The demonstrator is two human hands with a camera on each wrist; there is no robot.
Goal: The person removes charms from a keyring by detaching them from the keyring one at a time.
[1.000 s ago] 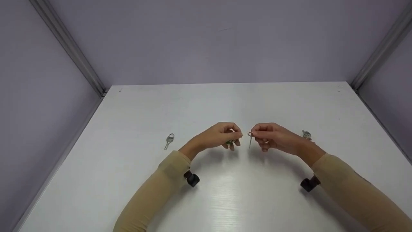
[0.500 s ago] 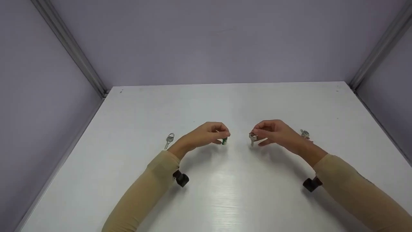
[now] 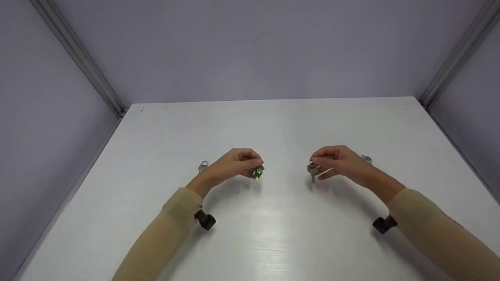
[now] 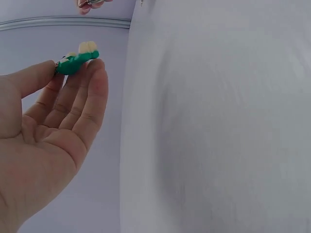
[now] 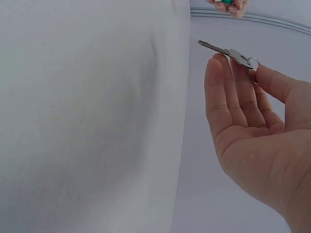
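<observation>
above the white counter (image 3: 273,234), the left hand (image 3: 234,166) pinches a small green charm (image 3: 257,172) at its fingertips; well apart, the right hand (image 3: 338,162) pinches a silver key (image 3: 312,170) by its ring.

— Where's the left hand (image 3: 236,164) sitting?
— Raised, wrist bent, thumb and fingertips (image 4: 92,65) pinched together, tan sleeve down the forearm.
— And the right hand (image 3: 338,162)?
— Mirrors it, well apart from the left: thumb meeting its fingers (image 5: 221,73), the others nearly straight.
</observation>
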